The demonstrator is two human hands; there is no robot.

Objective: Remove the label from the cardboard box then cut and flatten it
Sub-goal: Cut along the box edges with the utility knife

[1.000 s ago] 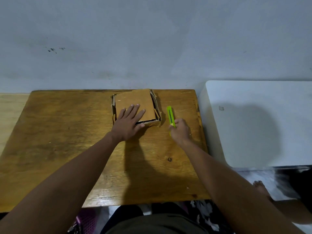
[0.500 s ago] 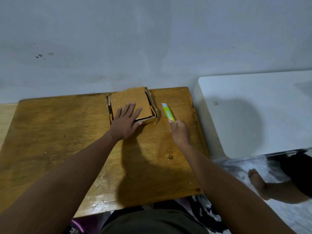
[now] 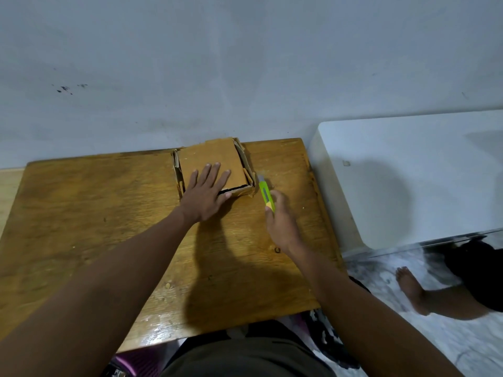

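Note:
A shallow brown cardboard box (image 3: 212, 156) lies at the far edge of the wooden table (image 3: 81, 227), its top panel sunk between raised side walls. My left hand (image 3: 205, 193) lies flat on the near part of that panel, fingers straight and spread. My right hand (image 3: 280, 221) grips the handle end of a lime-green utility knife (image 3: 264, 192), which lies just right of the box's near right corner with its grey tip pointing away from me. No label shows on the visible cardboard.
A grey wall rises right behind the table. A white cabinet or appliance (image 3: 408, 172) stands close to the table's right edge. On the marble floor to the right, another person's bare foot (image 3: 411, 289) and leg are in view.
My right hand with the knife has moved slightly toward the box's near right corner. My left hand has stayed flat on the box. The head camera has shifted.

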